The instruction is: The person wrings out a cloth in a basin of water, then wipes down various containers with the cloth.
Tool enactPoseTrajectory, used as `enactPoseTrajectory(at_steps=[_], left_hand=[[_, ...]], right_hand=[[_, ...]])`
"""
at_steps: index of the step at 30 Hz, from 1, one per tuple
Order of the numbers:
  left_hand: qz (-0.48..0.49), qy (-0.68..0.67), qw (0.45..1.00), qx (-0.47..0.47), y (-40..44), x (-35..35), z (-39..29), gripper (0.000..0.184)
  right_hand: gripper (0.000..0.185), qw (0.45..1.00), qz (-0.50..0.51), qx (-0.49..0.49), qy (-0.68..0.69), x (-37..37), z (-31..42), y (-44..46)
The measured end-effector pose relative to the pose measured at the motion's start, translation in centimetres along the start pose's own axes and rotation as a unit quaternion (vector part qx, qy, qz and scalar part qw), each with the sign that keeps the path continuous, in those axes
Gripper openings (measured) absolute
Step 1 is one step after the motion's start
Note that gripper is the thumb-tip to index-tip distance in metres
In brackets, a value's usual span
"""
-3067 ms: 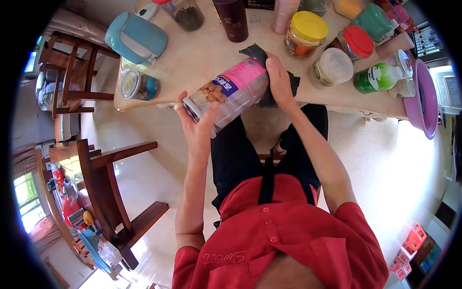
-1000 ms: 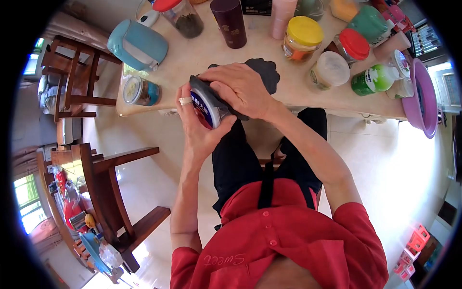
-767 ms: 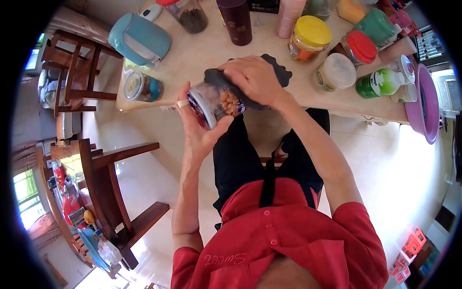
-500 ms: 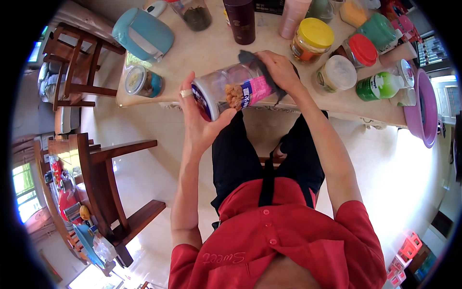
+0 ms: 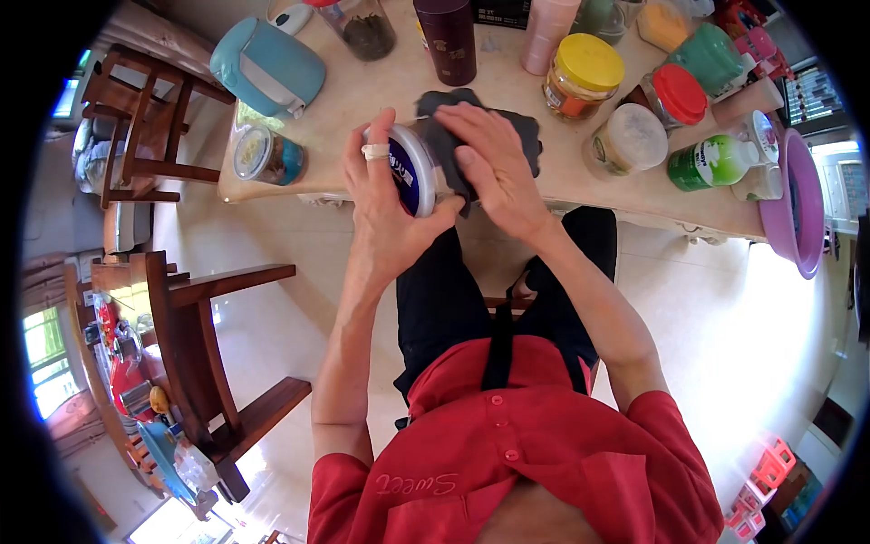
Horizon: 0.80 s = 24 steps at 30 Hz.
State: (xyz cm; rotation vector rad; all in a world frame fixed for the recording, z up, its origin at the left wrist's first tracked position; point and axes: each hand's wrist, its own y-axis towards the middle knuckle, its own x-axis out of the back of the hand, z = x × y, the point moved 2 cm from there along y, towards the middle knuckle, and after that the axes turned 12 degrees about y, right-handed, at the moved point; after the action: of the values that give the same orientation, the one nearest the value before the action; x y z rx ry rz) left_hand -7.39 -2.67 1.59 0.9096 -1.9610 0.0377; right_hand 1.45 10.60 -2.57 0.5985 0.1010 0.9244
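Note:
A plastic jar (image 5: pixel 412 172) with a white-rimmed, dark blue lid is tilted over the table's near edge, its lid facing left. My left hand (image 5: pixel 385 208) grips it around the lid end, a light band on one finger. Against the jar's side my right hand (image 5: pixel 494 168) presses a dark grey cloth (image 5: pixel 521 136), its fingers laid across the fabric. The cloth covers most of the jar's body, so its label is hidden.
On the table (image 5: pixel 362 100) stand a blue pitcher (image 5: pixel 272 68), a small jar (image 5: pixel 269 156), a dark tumbler (image 5: pixel 447 45), a yellow-lidded jar (image 5: pixel 582 77), a white-lidded jar (image 5: pixel 628 140) and a green bottle (image 5: pixel 711 163). A purple basin (image 5: pixel 797 204) is at the right edge. Wooden chairs (image 5: pixel 195 354) stand left.
My right hand and the cloth have moved left from the jar's far end onto its side, covering the pink label. The jar has turned, with its lid showing more towards me.

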Motion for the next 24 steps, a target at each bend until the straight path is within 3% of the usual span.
enactPoseTrajectory(at_steps=[4,10,12,13,15,16,19,21,24], left_hand=[[-0.005,0.008,1.0,-0.016,-0.1,-0.2,-0.3,0.1],[0.014,0.029,0.999,-0.037,-1.5,0.0,0.9,0.1],[0.024,-0.105,0.994,0.001,-2.5,-0.8,2.5,0.102],[0.027,-0.144,0.989,0.01,-2.9,-1.1,3.1,0.102],[0.02,-0.253,0.965,0.067,-3.5,-1.3,3.7,0.103],[0.01,-0.321,0.94,0.115,-3.8,-1.2,3.8,0.104],[0.0,-0.318,0.936,0.147,-4.2,-1.0,3.8,0.103],[-0.01,-0.313,0.937,0.159,-4.2,-1.2,3.7,0.103],[-0.041,-0.317,0.922,0.219,-4.0,-1.4,3.9,0.102]], right_hand=[[0.032,0.996,0.043,0.049,0.063,-0.1,1.0,2.2],[0.03,0.985,0.137,0.045,-0.099,1.6,-4.4,3.7],[0.031,0.98,0.151,-0.062,-0.114,2.5,-6.2,3.5],[0.031,0.98,0.152,-0.063,-0.115,2.8,-7.2,3.2],[0.033,0.968,0.059,-0.243,0.003,3.3,-9.2,2.4],[0.033,0.968,0.06,-0.244,0.003,3.1,-9.6,1.9],[0.04,0.957,-0.007,-0.265,0.119,2.3,-10.3,1.0],[0.046,0.936,-0.127,-0.237,0.227,1.5,-10.3,0.3],[0.051,0.911,-0.204,-0.309,0.18,0.8,-10.2,-1.4]])
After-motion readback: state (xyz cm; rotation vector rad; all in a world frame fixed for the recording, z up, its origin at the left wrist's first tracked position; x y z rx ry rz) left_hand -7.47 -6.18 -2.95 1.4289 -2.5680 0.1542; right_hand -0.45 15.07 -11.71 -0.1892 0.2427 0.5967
